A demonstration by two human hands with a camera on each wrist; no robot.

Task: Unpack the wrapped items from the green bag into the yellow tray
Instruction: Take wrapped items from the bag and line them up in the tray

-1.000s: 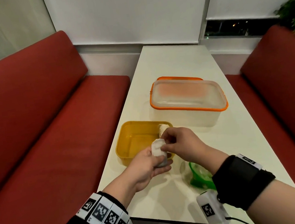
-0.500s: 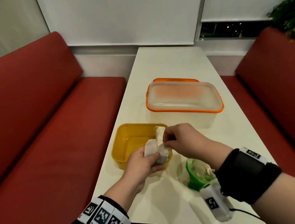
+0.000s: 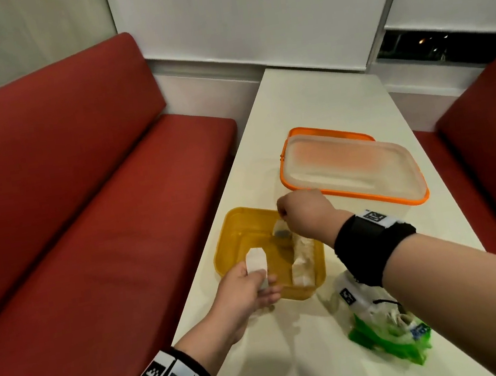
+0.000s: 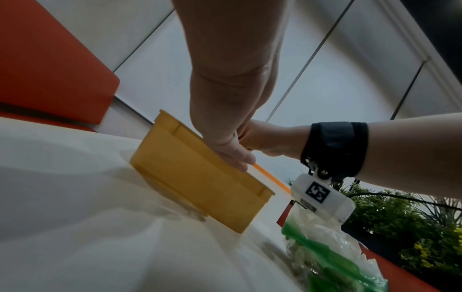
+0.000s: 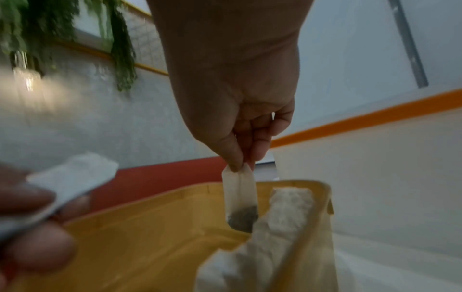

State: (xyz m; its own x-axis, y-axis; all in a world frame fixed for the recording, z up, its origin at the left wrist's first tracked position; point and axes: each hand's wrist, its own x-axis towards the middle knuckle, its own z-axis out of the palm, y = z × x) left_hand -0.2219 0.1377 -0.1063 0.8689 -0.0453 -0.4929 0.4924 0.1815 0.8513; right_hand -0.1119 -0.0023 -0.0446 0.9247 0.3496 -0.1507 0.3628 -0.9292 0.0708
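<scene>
On your far left runs the red bench seat [image 3: 93, 228], alongside the white table [image 3: 318, 104]; your left hand [image 3: 245, 293] sits at the near edge of the yellow tray [image 3: 230, 231], thumb and fingers pinched on a flat white wrapper [image 3: 255, 260] that stands up over the tray's near rim; from the right wrist view that wrapper looks thin and flattened, and whether anything is inside it cannot be told. Moving right, your right hand [image 5: 240, 110] hangs over the tray's far side, thumb and fingertips closed tight on the top edge of a small tea bag [image 5: 241, 199]; the bag dangles upright with dark contents settled at its bottom, its lower end just above the tray floor, close beside a crumpled white wrapped item [image 3: 302, 256] that lies along the tray's right wall. Beyond your right hand stands the clear container with the orange-rimmed lid [image 3: 352, 166], just behind the tray; nearest you on the right, the green bag [image 3: 392, 336] lies on the table, crumpled, under your right forearm, apart from the tray.
</scene>
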